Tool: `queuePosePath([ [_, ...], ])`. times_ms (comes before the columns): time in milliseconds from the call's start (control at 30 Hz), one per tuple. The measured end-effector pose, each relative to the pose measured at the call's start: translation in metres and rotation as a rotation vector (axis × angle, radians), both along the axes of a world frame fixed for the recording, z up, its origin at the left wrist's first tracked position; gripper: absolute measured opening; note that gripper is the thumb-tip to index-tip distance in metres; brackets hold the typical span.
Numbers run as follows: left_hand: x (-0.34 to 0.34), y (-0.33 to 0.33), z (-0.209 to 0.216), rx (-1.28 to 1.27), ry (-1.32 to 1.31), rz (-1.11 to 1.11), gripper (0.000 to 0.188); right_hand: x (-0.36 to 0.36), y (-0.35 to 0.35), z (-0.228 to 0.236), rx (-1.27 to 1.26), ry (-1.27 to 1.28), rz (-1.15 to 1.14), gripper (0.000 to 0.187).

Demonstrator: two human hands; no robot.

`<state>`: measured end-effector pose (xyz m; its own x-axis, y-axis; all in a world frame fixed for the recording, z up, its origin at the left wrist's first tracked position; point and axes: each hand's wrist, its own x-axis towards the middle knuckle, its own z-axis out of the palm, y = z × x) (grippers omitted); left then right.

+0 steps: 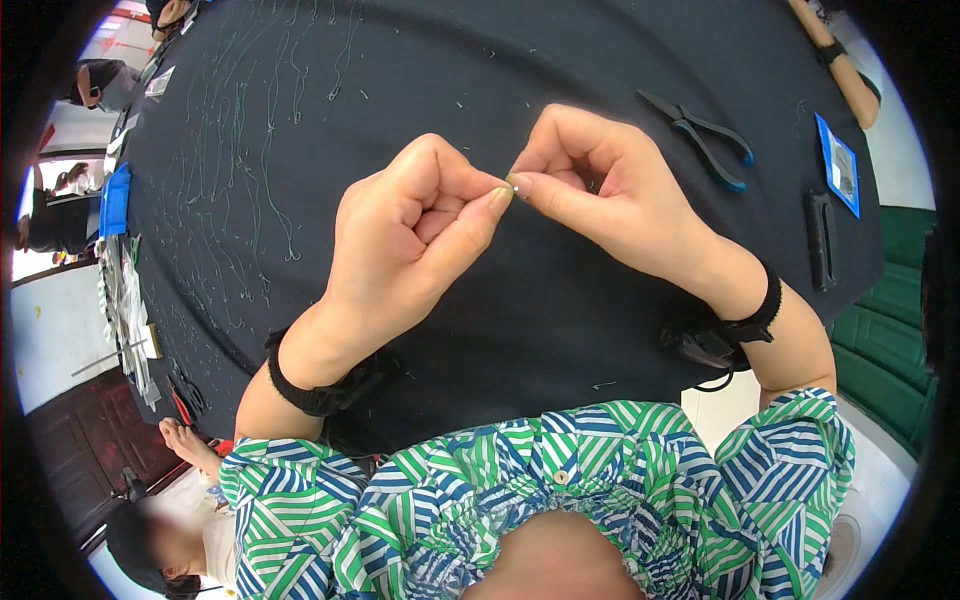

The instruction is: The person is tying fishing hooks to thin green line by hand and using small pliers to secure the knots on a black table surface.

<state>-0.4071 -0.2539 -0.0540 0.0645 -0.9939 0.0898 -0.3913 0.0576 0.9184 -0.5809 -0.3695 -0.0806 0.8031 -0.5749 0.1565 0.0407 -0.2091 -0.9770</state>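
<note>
Together, left hand (405,220) and right hand (625,195) pinch.

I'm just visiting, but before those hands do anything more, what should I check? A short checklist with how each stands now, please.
1. Left hand thumb and forefinger pinched together: ok.
2. Right hand pinched, its fingertips meeting the left's: ok.
3. What the tiny pale spot at the fingertips is: cannot tell.
4. Pliers lying apart from both hands: ok.
5. Black cloth free of loose bits: not ok, small snippets lie scattered.
6. Fine threads at the left untangled: cannot tell, too thin.
</note>
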Motion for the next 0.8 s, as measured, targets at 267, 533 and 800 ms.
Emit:
queuePosePath([
  [267, -0.003, -0.004, 0.001, -0.050, 0.036, 0.135, 0.010, -0.003, 0.006, 0.008, -0.250, 0.020, 0.031, 0.009],
  [533, -0.005, -0.005, 0.002, -0.037, 0.055, 0.146, 0.010, 0.001, 0.006, 0.008, -0.670, -0.191, -0.042, 0.013],
  [800, -0.002, -0.004, 0.001, -0.031, -0.046, 0.044, 0.010, -0.006, 0.003, 0.021, -0.801, -0.132, -0.087, 0.013],
])
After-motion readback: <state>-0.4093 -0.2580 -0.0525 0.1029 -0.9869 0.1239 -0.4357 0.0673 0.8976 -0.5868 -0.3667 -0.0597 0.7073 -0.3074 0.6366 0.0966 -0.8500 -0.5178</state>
